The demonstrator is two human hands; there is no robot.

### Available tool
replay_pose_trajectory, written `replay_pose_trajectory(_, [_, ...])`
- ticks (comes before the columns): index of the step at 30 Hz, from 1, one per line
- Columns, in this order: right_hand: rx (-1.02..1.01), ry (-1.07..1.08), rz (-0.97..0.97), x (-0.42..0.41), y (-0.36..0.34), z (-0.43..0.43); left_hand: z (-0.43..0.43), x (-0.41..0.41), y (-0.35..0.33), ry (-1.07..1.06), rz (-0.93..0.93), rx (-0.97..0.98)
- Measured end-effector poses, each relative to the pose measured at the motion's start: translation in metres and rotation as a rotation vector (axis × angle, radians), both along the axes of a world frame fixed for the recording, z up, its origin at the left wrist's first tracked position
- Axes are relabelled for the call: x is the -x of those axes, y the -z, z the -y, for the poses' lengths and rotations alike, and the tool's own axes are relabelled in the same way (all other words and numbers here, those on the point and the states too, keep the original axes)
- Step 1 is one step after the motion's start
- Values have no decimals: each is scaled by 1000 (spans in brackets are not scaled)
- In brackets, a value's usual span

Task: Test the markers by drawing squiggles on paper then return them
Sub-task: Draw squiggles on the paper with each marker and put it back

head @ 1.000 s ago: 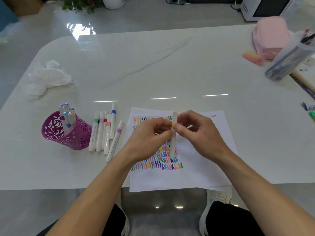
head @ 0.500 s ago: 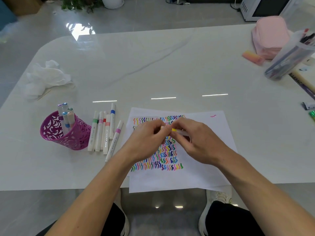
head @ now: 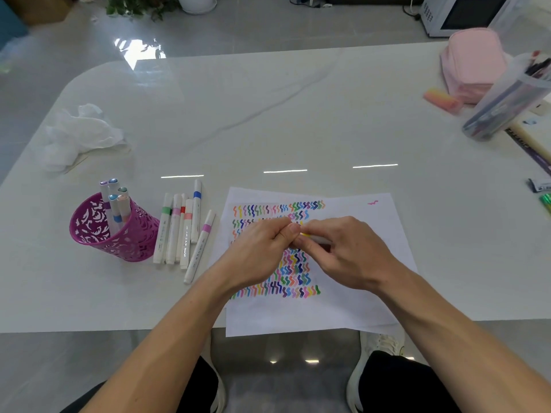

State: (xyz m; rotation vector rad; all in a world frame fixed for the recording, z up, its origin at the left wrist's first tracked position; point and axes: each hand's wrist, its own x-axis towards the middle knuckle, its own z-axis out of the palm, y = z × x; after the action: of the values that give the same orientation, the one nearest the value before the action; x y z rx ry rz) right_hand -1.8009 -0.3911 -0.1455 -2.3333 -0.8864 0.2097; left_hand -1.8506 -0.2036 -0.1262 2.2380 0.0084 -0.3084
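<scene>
Markers are in three places in the head view. One yellow-banded marker (head: 316, 239) is held level just above the paper (head: 363, 296), between both hands. The left hand (head: 259, 251) has its fingers curled, with thumb and forefinger pinched on the marker's left end. The right hand (head: 350, 253) is wrapped round the white barrel, fingers folded over it, so only a short stretch of barrel and the yellow band show between the two hands. Whether the cap is on or off cannot be told, as the fingers cover that end.

The paper lies at the near edge of the white table (head: 268, 114), its lower edge overhanging it. Rows of coloured squiggles (head: 293, 281) fill its left half, partly under the hands, and a single pink squiggle (head: 372, 202) sits near its far right corner.

Left of the paper, a row of loose markers (head: 179, 231) lies side by side on the table, one pink-banded marker (head: 200, 245) tilted apart from the rest. Further left stands a purple cut-out cup (head: 89, 231), leaning slightly, with several capped markers (head: 114, 204) upright in it.

A crumpled white tissue (head: 80, 132) lies at the far left. At the far right are a pink pouch (head: 474, 61), an orange-pink eraser (head: 441, 98) just beside it, and a clear container of pens (head: 507, 102) lying tilted.
</scene>
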Motion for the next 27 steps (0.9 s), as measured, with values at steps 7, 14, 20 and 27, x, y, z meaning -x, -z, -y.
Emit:
replay_pose_trajectory(7, [3,19,0,0,-2,-1,1,0,-3,-38,-1,30])
replay_pose_trajectory(14, [-76,89,-21,-3,0,1,2,-2,-1,-105,84,15])
replay_pose_trajectory(20, [-224,234,-333,-16,2,19,-1,-3,5,-185,144,-124])
replay_pose_trajectory(27, [-735,285,-702,-22,-7,17,3,1,8,39,269,-325])
